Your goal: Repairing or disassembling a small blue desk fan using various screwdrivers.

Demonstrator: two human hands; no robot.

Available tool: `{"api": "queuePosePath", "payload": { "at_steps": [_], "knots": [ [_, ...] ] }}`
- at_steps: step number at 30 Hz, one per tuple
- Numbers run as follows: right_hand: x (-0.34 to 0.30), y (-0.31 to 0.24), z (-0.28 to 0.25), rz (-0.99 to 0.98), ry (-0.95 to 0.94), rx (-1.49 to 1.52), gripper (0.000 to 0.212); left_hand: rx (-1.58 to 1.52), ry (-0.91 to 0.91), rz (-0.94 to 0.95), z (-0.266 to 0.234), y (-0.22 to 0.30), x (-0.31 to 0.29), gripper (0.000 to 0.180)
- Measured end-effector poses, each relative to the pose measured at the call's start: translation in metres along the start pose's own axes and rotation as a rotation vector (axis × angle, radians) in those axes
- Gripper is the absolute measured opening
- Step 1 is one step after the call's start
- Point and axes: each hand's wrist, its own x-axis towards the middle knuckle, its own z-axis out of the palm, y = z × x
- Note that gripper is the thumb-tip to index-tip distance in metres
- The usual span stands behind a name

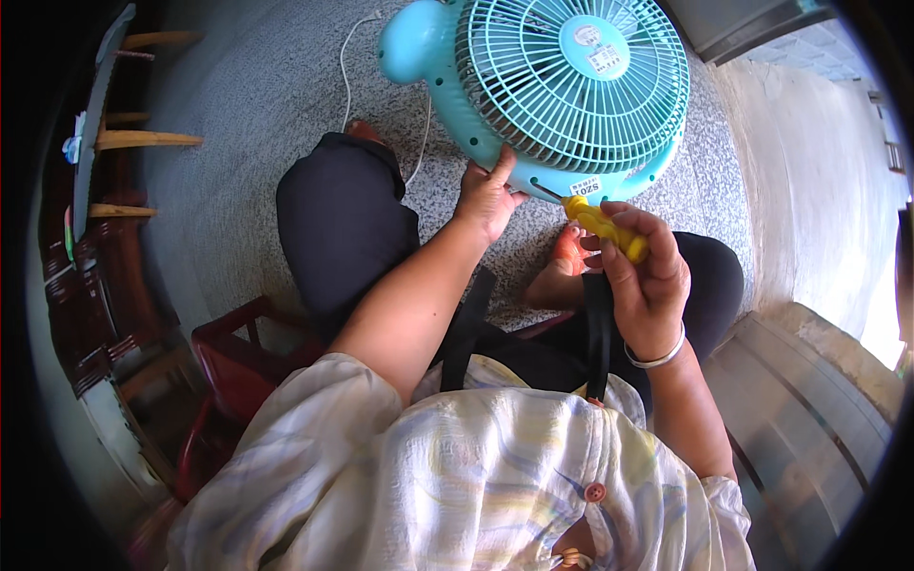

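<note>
A light blue fan (pixel 495 143) with a round wire grille rests on the speckled floor before me, its grille facing up. My left hand (pixel 487 202) grips the near rim of its housing, thumb on top and fingers underneath. In my right hand (pixel 652 276) is a screwdriver (pixel 602 228) with a yellow handle, held between thumb and fingers. Its thin shaft points left toward a slot in the fan's near rim; I cannot tell whether the tip is inside. A white label (pixel 585 187) is stuck on the rim close to the handle.
A white power cord (pixel 347 76) trails over the floor left of the fan. My bent knees (pixel 347 205) flank the work. A dark red plastic chair (pixel 238 347) stands at lower left, wooden furniture (pixel 105 285) beyond it. A pale wall (pixel 800 171) rises on the right.
</note>
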Motion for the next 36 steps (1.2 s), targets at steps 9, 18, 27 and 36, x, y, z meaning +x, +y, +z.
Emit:
{"api": "queuePosePath", "payload": {
  "at_steps": [9, 18, 27, 36],
  "knots": [
    [0.008, -0.004, 0.030, -0.244, -0.054, -0.395, 0.027, 0.004, 0.032, 0.010, -0.010, 0.009, -0.008, 0.055],
    [0.023, -0.008, 0.050, -0.212, -0.136, -0.572, 0.026, 0.010, 0.043, -0.017, -0.027, 0.009, -0.009, 0.048],
    [0.042, -0.008, 0.044, -0.206, -0.206, -0.620, 0.025, 0.034, 0.017, -0.035, -0.033, 0.010, 0.003, 0.055],
    [-0.009, 0.001, 0.065, -0.160, -0.076, -0.697, 0.026, -0.096, -0.162, -0.329, -0.063, 0.020, -0.023, 0.060]
  ]
}}
